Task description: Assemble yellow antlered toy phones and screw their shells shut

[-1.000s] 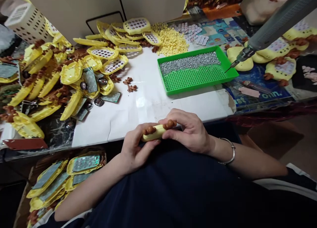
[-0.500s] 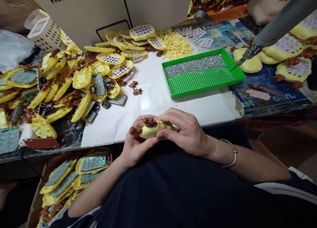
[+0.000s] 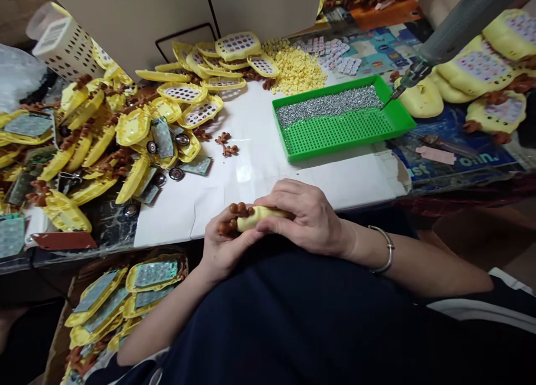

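Fingers of both hands close around a small yellow toy shell (image 3: 258, 217) held at the near edge of the white work surface (image 3: 259, 162), above the person's lap; the left hand (image 3: 224, 245) cups it from below while the right hand (image 3: 307, 217), a bangle (image 3: 383, 250) on its wrist, presses over the top. Brown foot pieces (image 3: 234, 217) jut from the shell's left end, right at the left thumb. Two loose brown pieces (image 3: 226, 142) lie farther out on the white sheet. Beyond them sits a green tray (image 3: 389, 103), its far half filled with small silver screws (image 3: 326, 103), and a suspended power screwdriver (image 3: 435, 44) hangs with its tip just over the tray's right rim. Heaps of yellow shells, circuit boards and small speakers (image 3: 125, 134) crowd the left side, a mound of yellow buttons (image 3: 299, 70) lies behind the tray, and finished yellow toys (image 3: 477, 72) rest at right. A box (image 3: 125, 296) of board-fitted shells stands below the table. Because the piece is held off the table's edge, a slip of the grip would likely drop it into the lap, and uneven pressure could pop the brown feet loose.
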### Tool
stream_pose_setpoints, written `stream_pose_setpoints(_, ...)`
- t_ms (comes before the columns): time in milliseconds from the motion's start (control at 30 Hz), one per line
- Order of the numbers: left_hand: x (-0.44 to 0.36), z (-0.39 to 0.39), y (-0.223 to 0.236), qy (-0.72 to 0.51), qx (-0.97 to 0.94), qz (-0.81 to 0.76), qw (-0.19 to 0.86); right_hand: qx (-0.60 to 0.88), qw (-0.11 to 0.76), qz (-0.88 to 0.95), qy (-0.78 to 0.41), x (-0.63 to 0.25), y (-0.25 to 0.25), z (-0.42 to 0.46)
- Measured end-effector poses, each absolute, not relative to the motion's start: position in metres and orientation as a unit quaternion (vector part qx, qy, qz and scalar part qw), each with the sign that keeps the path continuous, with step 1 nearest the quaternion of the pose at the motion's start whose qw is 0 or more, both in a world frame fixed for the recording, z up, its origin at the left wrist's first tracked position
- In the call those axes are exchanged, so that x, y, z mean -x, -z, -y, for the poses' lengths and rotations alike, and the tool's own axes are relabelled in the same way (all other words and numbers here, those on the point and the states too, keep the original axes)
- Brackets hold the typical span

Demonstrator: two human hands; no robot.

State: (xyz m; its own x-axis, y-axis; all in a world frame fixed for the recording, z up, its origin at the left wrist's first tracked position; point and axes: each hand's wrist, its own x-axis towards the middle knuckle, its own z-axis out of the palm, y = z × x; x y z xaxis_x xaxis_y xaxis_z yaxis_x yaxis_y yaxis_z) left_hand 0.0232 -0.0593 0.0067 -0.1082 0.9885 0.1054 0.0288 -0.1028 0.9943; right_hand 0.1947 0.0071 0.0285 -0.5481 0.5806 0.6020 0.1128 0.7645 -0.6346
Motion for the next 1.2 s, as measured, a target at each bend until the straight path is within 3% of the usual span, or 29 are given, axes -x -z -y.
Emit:
stream_pose_setpoints(333,-0.026,0.056,-0.001,-0.616,-0.439,-0.489,0.434,0.228,0.446,0.848,-0.177,-0.194,-0.026,-0.009)
stream_pose_setpoints(633,-0.019,0.050,0.007,-0.642,-0.409,-0.477,0.440,0.265,0.410,0.847,-0.211,-0.206,-0.025,-0.016)
stream_pose_setpoints(800,-0.018,0.049,0.012,-0.653,-0.412,-0.476,0.421,0.255,0.452,0.831,-0.202,-0.208,-0.023,-0.015)
stream_pose_setpoints(1067,-0.036,0.033,0.000,-0.615,-0.429,-0.464,0.471,0.346,0.504,0.605,-0.511,-0.194,0.000,-0.018)
stream_pose_setpoints(1200,-0.045,0.029,-0.009,-0.557,-0.479,-0.476,0.484,0.346,0.451,0.591,-0.573,-0.194,0.005,-0.017)
